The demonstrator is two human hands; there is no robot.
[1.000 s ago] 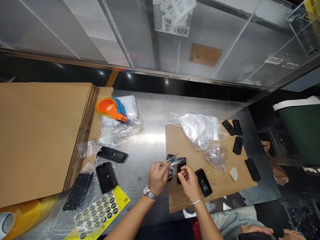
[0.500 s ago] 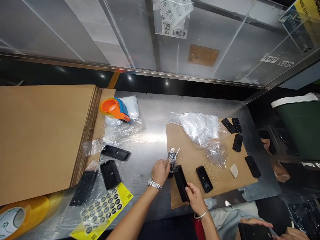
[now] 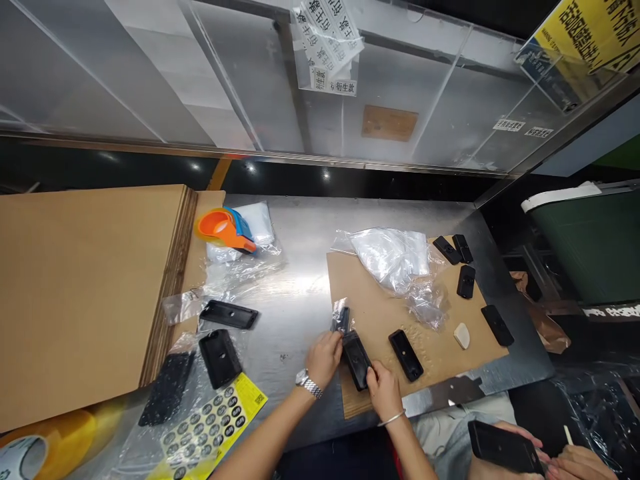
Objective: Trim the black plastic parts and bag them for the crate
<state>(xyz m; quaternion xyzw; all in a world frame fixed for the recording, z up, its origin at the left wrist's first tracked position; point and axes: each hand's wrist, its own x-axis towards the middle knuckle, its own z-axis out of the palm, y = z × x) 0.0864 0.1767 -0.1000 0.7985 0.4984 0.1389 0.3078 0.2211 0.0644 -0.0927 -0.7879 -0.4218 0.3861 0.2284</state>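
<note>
My right hand (image 3: 386,395) is closed on the lower right edge of a black plastic case (image 3: 357,361), whose recessed face is turned up to me. Beside the case's upper left edge, my left hand (image 3: 324,360) has its fingers closed at the lower end of a small clear bag with a black piece inside (image 3: 341,319). The fingertips partly hide what they grip. Under the case lies a brown cardboard sheet (image 3: 370,293). Another open black case (image 3: 406,355) rests on it, right of my right hand.
Several black parts (image 3: 466,281) and an off-white piece (image 3: 462,336) lie at the right, near clear bags (image 3: 390,259). Leftward are cardboard stacks (image 3: 85,287), an orange tape dispenser (image 3: 225,228), black cases (image 3: 220,359) and a yellow sticker sheet (image 3: 240,413). A co-worker's hands (image 3: 575,463) hold a black case.
My right hand has tilted the case so its recessed face shows, bringing it closer to my left hand. The co-worker's case has come further into view. My view has shifted slightly.
</note>
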